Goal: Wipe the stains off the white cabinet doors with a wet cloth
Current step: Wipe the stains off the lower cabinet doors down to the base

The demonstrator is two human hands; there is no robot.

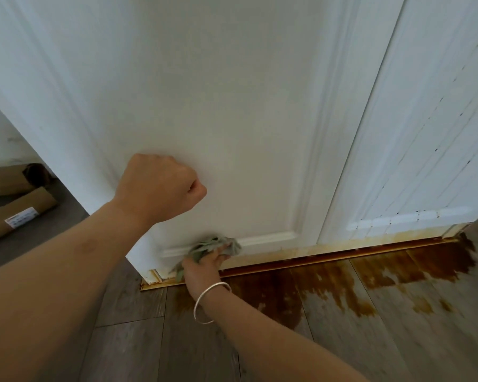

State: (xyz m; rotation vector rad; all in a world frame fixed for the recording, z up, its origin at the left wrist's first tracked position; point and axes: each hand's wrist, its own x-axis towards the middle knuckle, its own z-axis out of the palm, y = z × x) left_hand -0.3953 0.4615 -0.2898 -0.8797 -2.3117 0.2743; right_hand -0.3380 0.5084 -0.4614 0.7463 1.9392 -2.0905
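Cabinet door (218, 106) above stained floor (329, 288)

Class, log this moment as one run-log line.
right hand grips cloth at cabinet door base | left hand fisted, empty | brown stains remain

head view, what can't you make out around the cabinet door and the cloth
All in the head view:
- Cabinet door under the cloth: covered by it and the right hand, so any stain there is hidden.
- Left hand: fingertips curled out of sight behind its back.
- Label on the cardboard tube: too small and blurred to read.
- The door's top: cut off by the upper edge.
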